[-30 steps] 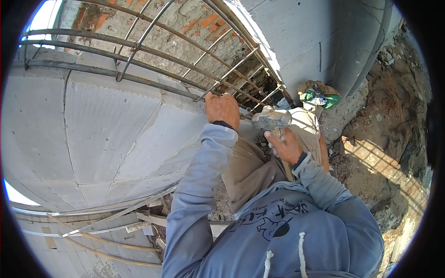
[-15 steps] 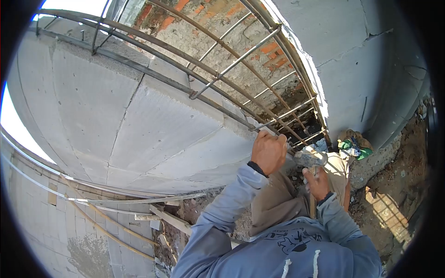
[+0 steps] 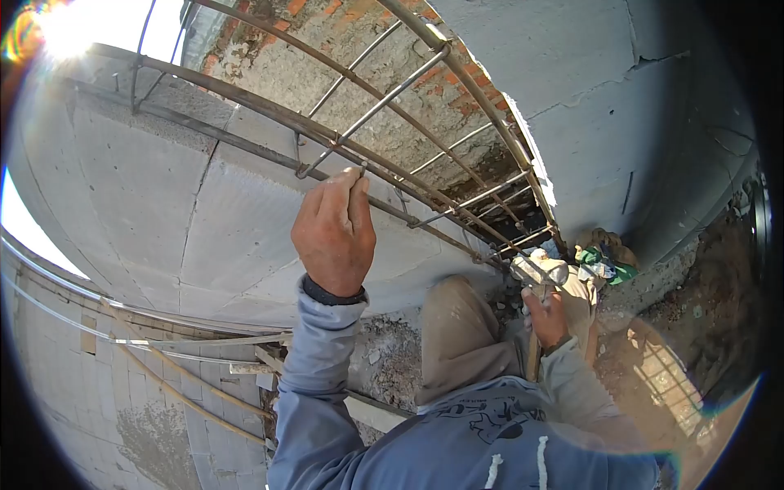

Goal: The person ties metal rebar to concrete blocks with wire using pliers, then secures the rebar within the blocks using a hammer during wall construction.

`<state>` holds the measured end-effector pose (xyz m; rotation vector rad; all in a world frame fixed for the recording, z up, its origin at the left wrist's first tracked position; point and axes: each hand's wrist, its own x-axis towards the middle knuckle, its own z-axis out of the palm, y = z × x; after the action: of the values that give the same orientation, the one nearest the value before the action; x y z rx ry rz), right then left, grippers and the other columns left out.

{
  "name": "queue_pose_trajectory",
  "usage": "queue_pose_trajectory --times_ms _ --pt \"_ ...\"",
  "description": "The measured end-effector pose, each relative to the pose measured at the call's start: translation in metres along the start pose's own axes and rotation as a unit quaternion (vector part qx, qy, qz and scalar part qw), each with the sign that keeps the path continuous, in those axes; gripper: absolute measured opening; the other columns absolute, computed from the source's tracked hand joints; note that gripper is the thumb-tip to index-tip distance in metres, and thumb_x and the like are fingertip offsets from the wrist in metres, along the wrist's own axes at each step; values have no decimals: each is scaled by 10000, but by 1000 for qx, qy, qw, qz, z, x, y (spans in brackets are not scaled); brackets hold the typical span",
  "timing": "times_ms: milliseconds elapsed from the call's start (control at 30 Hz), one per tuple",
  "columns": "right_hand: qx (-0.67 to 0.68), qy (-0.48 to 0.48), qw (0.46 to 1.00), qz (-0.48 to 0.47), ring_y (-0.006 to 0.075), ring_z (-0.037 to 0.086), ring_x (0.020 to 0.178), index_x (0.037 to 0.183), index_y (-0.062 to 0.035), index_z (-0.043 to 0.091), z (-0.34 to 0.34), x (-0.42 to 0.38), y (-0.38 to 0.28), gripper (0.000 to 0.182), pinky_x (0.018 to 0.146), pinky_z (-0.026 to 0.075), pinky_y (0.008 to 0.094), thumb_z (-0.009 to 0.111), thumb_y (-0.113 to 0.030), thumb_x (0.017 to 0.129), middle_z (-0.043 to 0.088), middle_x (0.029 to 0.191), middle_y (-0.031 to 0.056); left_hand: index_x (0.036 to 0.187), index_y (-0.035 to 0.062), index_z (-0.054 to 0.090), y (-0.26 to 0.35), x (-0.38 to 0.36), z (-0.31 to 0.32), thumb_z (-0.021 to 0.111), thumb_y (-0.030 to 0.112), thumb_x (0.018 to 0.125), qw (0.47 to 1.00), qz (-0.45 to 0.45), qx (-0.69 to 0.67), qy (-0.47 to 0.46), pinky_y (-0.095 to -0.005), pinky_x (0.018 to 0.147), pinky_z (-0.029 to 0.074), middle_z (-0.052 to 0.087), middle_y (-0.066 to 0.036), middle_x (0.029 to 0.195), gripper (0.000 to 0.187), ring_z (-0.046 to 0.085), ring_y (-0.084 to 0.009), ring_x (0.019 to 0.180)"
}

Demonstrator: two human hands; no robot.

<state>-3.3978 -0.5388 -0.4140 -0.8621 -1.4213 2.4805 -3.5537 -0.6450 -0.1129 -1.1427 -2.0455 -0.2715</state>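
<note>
My left hand (image 3: 333,233) is raised and closed around a long steel bar of the rebar cage (image 3: 384,106) that runs between grey block walls. The fist sits just below a cross tie. My right hand (image 3: 545,317) is lower, near my bent knee, and grips the wooden handle of a hammer (image 3: 539,270). The hammer's grey head points up, close to the lower end of the cage. Both arms are in blue hoodie sleeves.
Grey block wall (image 3: 188,212) on the left, another (image 3: 621,106) on the right, exposed brick (image 3: 384,73) behind the bars. A green and white rag (image 3: 603,263) lies by the cage's foot. Loose rods and wood scraps (image 3: 212,384) lie at lower left; dirt (image 3: 694,318) at right.
My left hand has moved up and left along the bar to a higher grip. The view has tilted upward, with sun glare at top left. The hammer stays low.
</note>
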Motion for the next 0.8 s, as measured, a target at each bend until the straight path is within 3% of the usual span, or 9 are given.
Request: queue_pose_trajectory --times_ms 100,200,267,400,467,567,800 --pt "-3 -9 1000 -5 87 491 435 822 -25 559 -3 4 6 320 389 400 249 656 -330 837 536 590 17 921 15 628 2 4 5 636 43 813 999 11 36 -35 -318 685 473 656 -111 829 112 628 -269 777" --pt "-8 9 1000 8 89 492 433 790 -29 558 -3 1 3 313 390 398 252 654 -323 836 529 574 14 931 59 639 5 9 4 638 88 819 988 46 109 -96 -311 794 408 661 -75 836 115 628 -226 800" --pt "3 6 1000 -7 92 492 431 770 -32 561 -2 2 4 304 390 398 257 654 -314 835 524 563 12 924 113 644 3 11 1 631 128 828 978 48 185 -77 -333 905 294 666 -29 851 99 620 -184 854" --pt "-1 11 1000 0 95 497 432 771 -30 563 -3 2 8 297 391 400 259 654 -306 833 523 563 15 921 139 640 -15 -5 13 620 131 834 973 102 207 -26 -391 978 201 669 7 856 90 586 -178 971" --pt "-26 8 1000 -6 95 501 437 791 -23 566 -3 2 7 302 394 404 258 655 -308 832 527 574 20 919 134 626 -21 -12 19 624 139 821 967 119 227 -6 -454 999 157 662 28 941 99 533 -162 1054" --pt "-15 9 1000 -3 96 502 438 824 -12 565 -2 1 7 302 398 410 257 648 -302 837 531 582 27 882 129 610 -11 -2 16 613 142 821 965 72 251 -33 -506 1022 99 641 18 955 62 500 -177 1102" --pt "-24 -4 1000 -14 95 506 449 868 -3 542 -3 -1 4 305 402 413 257 635 -293 847 537 608 32 922 150 614 0 1 10 593 169 839 948 39 296 -113 -526 1056 48 637 -1 957 88 504 -188 1095"
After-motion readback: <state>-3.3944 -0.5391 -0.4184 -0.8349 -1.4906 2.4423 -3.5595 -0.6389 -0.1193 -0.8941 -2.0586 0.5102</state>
